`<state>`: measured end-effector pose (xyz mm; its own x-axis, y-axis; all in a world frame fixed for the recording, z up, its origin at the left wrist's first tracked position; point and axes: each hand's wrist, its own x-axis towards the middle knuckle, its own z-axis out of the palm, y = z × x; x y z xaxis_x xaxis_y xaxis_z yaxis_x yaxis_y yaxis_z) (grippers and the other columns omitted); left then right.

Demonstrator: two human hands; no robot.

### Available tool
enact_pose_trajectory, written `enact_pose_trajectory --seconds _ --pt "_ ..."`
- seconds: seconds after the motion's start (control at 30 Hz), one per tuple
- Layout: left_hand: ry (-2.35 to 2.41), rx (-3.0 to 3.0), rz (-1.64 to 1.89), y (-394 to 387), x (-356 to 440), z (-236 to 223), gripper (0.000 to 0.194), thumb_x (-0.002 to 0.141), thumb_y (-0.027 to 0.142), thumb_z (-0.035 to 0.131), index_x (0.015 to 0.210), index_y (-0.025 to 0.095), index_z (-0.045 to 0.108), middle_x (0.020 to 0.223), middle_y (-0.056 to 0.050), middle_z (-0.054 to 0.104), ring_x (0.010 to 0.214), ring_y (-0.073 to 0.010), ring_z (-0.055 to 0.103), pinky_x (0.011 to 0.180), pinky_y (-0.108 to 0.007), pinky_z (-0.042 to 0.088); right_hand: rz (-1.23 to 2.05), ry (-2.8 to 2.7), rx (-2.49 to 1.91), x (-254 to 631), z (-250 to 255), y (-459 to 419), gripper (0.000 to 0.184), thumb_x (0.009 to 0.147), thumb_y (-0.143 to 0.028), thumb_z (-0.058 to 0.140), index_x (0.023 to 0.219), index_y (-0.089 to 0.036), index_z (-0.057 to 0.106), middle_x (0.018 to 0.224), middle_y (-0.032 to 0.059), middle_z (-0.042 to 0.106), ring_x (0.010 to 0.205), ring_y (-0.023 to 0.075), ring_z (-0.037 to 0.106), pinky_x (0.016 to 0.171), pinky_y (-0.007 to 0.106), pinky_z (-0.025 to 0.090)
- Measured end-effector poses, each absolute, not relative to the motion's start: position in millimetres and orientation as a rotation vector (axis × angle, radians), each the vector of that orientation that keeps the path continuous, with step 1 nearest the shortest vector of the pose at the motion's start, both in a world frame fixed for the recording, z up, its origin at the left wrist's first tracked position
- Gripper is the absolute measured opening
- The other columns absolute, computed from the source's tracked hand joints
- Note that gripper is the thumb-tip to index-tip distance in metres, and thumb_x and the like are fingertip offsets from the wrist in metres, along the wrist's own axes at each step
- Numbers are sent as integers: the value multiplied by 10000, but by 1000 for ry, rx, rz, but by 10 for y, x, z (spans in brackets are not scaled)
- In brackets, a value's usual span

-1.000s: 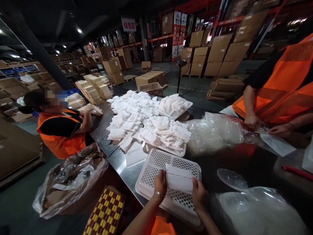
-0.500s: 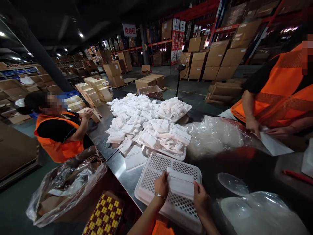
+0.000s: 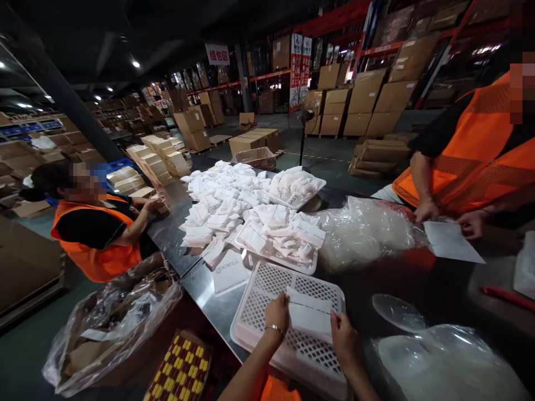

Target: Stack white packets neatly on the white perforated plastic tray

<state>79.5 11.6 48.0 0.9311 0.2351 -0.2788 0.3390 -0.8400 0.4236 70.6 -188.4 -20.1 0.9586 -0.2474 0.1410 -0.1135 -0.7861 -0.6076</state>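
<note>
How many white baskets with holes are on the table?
3: an empty white basket under the hands, a heaped basket just beyond it, and a far basket further back. The pouch pile may hide more.

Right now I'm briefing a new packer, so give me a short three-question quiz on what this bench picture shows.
1. True or false: the left hand and the right hand both grip the white packet.
2. Over what is the packet held? A) a cardboard box B) the white perforated basket C) the floor
3. Fill in: the person at the far right, in an orange vest, holds a flat white ____.

Key: 1 true; 2 B; 3 sheet.
</note>
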Motion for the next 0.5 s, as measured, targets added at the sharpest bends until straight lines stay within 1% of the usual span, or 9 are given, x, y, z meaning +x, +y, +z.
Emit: enact_pose_trajectory --seconds 0.1,0.17,0.23,0.3,0.33,0.4,0.43,0.47,0.5 --pt "428 2667 -314 214 820 596 323 967 291 377 977 172 677 881 -133 720 832 -264 690 669 -323 482 -259 177 -2517 729 -108 -1952 459 898 -488 297 784 -197 635 565 83 629 487 242 598 439 330 402" --pt "462 2716 -307 238 813 689 294 941 189 394 1012 135 675 894 -157 711 844 -276 688 707 -356 501 -313 153 -2554 743 -5 -1959 449 900 -431 313 943 -150 661 670 120 672 558 268 628 481 364 452" --pt "408 2773 -222 169 789 730 353 912 82 366 1139 115 634 993 -170 699 937 -268 673 797 -384 512 -467 42 -2634 745 84 -1893 454 901 -356 333 1150 -107 619 897 174 694 770 315 661 638 442 514" --pt "155 2844 -32 11 760 671 432 899 54 362 1282 120 550 1188 -174 642 1134 -261 597 949 -416 482 -647 -253 -2694 730 99 -1750 442 898 -255 349 1258 -117 565 1104 174 659 1003 315 623 856 490 497" --pt "-8 2860 60 -80 746 601 442 896 68 384 1310 124 529 1266 -167 603 1216 -260 543 1014 -429 453 -722 -424 -2691 719 67 -1662 441 889 -195 336 1261 -127 564 1153 157 647 1066 292 603 925 476 477" --pt "-234 2839 145 -232 720 413 436 894 114 420 1314 129 532 1350 -152 547 1304 -266 460 1086 -460 403 -797 -632 -2640 696 -68 -1501 484 860 -103 279 1239 -135 578 1203 134 639 1123 259 584 980 455 457" --pt "-238 2810 131 -274 707 315 443 892 128 421 1323 126 526 1378 -152 520 1329 -274 430 1099 -477 387 -801 -621 -2623 689 -154 -1445 498 854 -99 260 1232 -127 582 1236 141 623 1160 274 564 988 478 450" --pt "-181 2772 97 -288 695 230 461 888 129 411 1339 110 507 1410 -163 482 1349 -282 398 1107 -486 375 -782 -555 -2612 687 -238 -1414 489 863 -137 263 1234 -105 580 1277 165 595 1208 311 528 992 522 438" --pt "-95 2718 55 -277 684 165 490 881 121 396 1364 81 473 1448 -182 423 1374 -291 352 1119 -488 356 -734 -455 -2594 691 -310 -1410 480 879 -215 291 1241 -73 572 1317 199 554 1253 360 480 997 569 419"
